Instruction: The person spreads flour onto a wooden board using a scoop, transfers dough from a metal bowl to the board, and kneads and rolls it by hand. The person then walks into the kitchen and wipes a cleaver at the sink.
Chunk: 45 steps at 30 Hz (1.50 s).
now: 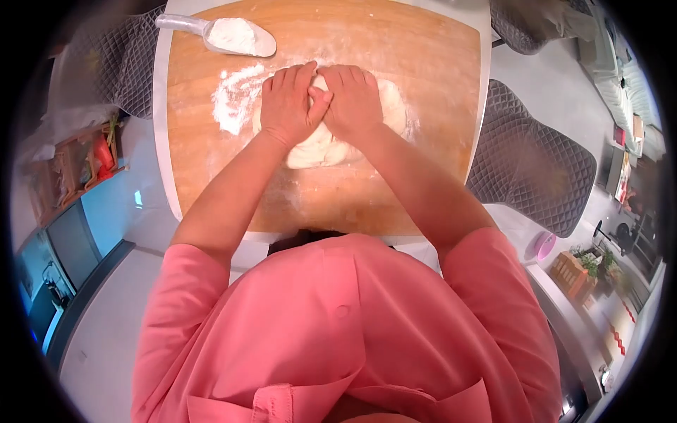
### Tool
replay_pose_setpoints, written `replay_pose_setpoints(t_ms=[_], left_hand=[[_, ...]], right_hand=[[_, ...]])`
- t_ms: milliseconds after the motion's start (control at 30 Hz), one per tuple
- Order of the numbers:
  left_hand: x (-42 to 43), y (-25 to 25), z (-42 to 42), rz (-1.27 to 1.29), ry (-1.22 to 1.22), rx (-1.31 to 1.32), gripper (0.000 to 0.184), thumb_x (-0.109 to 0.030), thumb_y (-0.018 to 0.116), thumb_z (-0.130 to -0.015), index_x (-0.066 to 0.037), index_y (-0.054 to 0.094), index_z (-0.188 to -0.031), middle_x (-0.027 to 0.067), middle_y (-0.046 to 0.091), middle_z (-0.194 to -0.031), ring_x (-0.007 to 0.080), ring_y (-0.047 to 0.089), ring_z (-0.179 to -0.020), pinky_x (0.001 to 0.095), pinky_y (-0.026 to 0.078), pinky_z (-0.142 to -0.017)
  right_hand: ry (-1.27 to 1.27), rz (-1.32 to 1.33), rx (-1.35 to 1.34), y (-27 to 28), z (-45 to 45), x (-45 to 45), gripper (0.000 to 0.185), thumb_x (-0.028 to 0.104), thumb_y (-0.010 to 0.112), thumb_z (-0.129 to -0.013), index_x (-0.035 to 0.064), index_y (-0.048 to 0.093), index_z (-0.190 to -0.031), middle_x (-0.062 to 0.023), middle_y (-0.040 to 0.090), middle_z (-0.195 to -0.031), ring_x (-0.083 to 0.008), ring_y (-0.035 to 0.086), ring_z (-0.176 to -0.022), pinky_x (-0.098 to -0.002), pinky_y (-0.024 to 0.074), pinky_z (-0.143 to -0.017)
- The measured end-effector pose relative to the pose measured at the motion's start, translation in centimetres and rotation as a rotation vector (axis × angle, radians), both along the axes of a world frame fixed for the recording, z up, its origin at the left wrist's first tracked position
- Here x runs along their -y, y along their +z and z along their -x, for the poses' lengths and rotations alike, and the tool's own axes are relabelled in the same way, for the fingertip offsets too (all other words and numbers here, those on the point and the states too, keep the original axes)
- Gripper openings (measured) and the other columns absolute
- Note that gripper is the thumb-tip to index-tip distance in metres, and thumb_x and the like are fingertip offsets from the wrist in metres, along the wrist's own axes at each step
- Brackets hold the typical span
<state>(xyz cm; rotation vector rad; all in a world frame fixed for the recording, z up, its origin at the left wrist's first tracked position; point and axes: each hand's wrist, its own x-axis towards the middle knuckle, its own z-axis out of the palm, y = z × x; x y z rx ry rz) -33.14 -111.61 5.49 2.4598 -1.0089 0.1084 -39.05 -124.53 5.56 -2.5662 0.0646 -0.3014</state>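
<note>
Grip of left hand (288,104) and right hand (354,102) is loosely spread, apparently pressing on dough (321,151).

One head-worn camera looks steeply down and slightly forward through a wide, rounded lens, the frame black at its corners. The pink shirt (303,303) is closest, filling the lower middle; the dough (321,153) and surface (441,92) lie farther off, upper centre, seen from above.
</note>
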Motion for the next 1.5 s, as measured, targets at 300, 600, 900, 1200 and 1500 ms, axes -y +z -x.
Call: replay_pose_setpoints(t_ms=[300,600,900,1200,1500], left_hand=[[0.9,0.1,-3.7,-0.049,0.006,-0.352,0.054,-0.054,0.043,-0.089,-0.004,0.059,-0.096,0.0178,0.062,-0.093,0.0349,0.057,-0.091,0.0431,0.044,-0.08],[1.3,6.1,10.2,0.052,-0.101,-0.132,0.033,-0.037,0.048,-0.087,-0.006,0.059,-0.087,0.014,0.058,-0.094,0.0295,0.054,-0.091,0.0479,0.032,-0.092],[-2.5,1.4,8.1,-0.08,-0.215,0.003,0.046,-0.047,0.061,-0.079,-0.013,0.057,-0.109,0.0079,0.053,-0.112,0.0244,0.047,-0.111,0.0466,0.027,-0.1],[2.9,-1.5,-0.5,-0.079,0.087,0.022,0.06,-0.064,0.057,-0.076,-0.007,0.06,-0.096,0.0097,0.059,-0.096,0.0279,0.052,-0.097,0.043,0.035,-0.09],[-2.6,2.8,4.1,0.108,0.045,-0.559,0.04,-0.034,0.04,-0.093,-0.001,0.062,-0.098,0.0202,0.059,-0.102,0.0372,0.05,-0.1,0.045,0.038,-0.089]], right_hand=[[-0.12,0.14,-0.08,-1.2,-4.1,0.9,0.029,0.03,0.045,-0.087,0.0094,0.064,-0.095,-0.0098,0.063,-0.099,-0.0289,0.055,-0.094,-0.0397,0.043,-0.084],[-0.214,-0.616,-0.138,6.1,10.2,1.9,0.021,0.014,0.048,-0.085,0.0025,0.061,-0.096,-0.0188,0.062,-0.089,-0.0352,0.059,-0.085,-0.0397,0.0457,-0.076],[-0.182,0.073,0.134,0.6,10.6,0.7,0.014,0.015,0.056,-0.079,0.0115,0.059,-0.092,-0.0059,0.06,-0.097,-0.0251,0.054,-0.092,-0.0388,0.0372,-0.085],[-0.252,0.008,0.086,-2.1,1.3,6.7,0.013,0.02,0.055,-0.083,0.0091,0.06,-0.077,-0.0066,0.061,-0.08,-0.0288,0.056,-0.082,-0.0434,0.041,-0.076],[-0.084,-0.202,-0.492,6.2,2.6,1.4,0.043,0.041,0.042,-0.09,0.0051,0.064,-0.084,-0.014,0.065,-0.091,-0.0327,0.058,-0.091,-0.0436,0.0412,-0.087]])
